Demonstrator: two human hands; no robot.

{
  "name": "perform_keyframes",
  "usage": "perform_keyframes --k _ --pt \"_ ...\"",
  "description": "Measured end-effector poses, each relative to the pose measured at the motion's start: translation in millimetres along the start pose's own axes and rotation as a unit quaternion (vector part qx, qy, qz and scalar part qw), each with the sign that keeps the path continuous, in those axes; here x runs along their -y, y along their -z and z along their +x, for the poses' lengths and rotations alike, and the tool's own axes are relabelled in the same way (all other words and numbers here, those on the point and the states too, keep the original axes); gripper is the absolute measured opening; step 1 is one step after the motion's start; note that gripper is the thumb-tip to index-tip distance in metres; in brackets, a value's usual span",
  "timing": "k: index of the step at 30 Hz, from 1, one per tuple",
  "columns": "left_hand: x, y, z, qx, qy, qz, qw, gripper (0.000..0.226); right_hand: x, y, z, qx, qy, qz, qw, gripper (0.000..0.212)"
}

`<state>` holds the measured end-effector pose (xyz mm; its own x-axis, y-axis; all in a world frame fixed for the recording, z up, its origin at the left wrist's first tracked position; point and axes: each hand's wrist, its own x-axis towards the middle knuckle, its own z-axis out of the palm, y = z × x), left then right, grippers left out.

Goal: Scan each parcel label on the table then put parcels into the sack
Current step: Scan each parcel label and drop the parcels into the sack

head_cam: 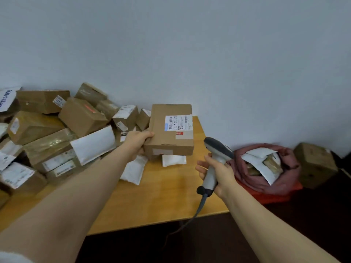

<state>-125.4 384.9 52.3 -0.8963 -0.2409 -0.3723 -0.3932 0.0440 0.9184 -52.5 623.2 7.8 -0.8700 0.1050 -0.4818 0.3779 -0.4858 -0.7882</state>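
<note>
A brown cardboard parcel (pixel 171 133) is held just above the counter (pixel 161 202) at the centre of the frame. It is gripped at its lower left corner by the left hand (pixel 137 139), with the thumb curled over the top face and the fingers hidden beneath. Its long axis runs away from the viewer, top to bottom in the frame. The white label (pixel 178 122) is carried on the right half of the upturned face, the side nearer the right hand (pixel 222 172).

A grey scanner (pixel 218 149) is clasped by that right hand, whose fingers are wrapped round the handle; its head is raised just below and to the right of the parcel. The label therefore lies up and to the left of the scanner head. It is judged that only a small tilt of the head toward the label is needed for a reading. Whether the label has been read cannot be told.

The reddish sack (pixel 245 173), already partly filled, is seen at the right of the frame, off the counter's right edge and beyond the scanner hand. The parcel would have to be carried rightward past that hand. A pile of unsorted parcels (pixel 57 130) is heaped at the left.
</note>
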Motion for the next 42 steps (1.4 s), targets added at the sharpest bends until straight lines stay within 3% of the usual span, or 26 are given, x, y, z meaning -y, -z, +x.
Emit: perform_keyframes --k 9,15,21,29,34,36,42 --pt "20 -260 -44 0.151 0.034 0.075 0.985 0.003 87 197 17 -0.128 0.012 0.073 0.989 0.045" --pt "33 -380 -27 0.237 0.088 0.123 0.960 0.013 126 283 57 -0.196 0.003 0.110 0.974 0.039" --pt "44 -481 52 0.239 0.103 0.160 0.952 0.029 153 339 149 -0.282 -0.004 0.135 0.950 0.039" --pt "74 -608 216 0.183 0.124 0.201 0.954 0.011 202 404 335 -0.395 -0.025 0.080 0.915 0.047" --pt "99 -659 295 0.175 0.126 0.272 0.938 0.026 208 430 437 -0.382 -0.072 0.096 0.916 0.038" --pt "120 -677 328 0.160 0.121 0.296 0.934 0.022 199 439 476 -0.383 -0.092 0.090 0.915 0.035" --pt "168 -729 392 0.139 0.105 0.390 0.904 0.031 153 473 568 -0.355 -0.122 0.083 0.923 0.045"
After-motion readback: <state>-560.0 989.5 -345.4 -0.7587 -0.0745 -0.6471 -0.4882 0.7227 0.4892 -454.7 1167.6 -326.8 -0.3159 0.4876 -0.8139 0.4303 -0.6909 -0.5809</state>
